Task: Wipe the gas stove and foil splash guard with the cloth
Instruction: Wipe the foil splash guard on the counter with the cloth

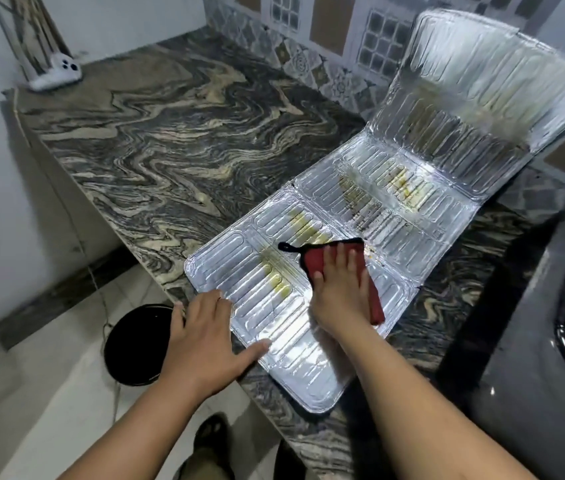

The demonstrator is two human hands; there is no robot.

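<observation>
The foil splash guard [395,188] lies unfolded across the marbled counter, its far panel leaning up against the tiled wall. Yellow-brown grease streaks mark several panels. A red cloth [322,258] with a black edge and loop lies on the near-middle panel. My right hand [341,289] presses flat on the cloth with straight, spread fingers. My left hand [204,336] rests flat on the near left edge of the foil, fingers straight. The dark gas stove [530,341] sits at the right, partly cut off by the frame.
The marbled counter [170,133] stretches back to the left. A white device [56,72] lies in its far left corner by the wall. A black round bin [135,344] stands on the tiled floor below the counter edge. A thin cord hangs near it.
</observation>
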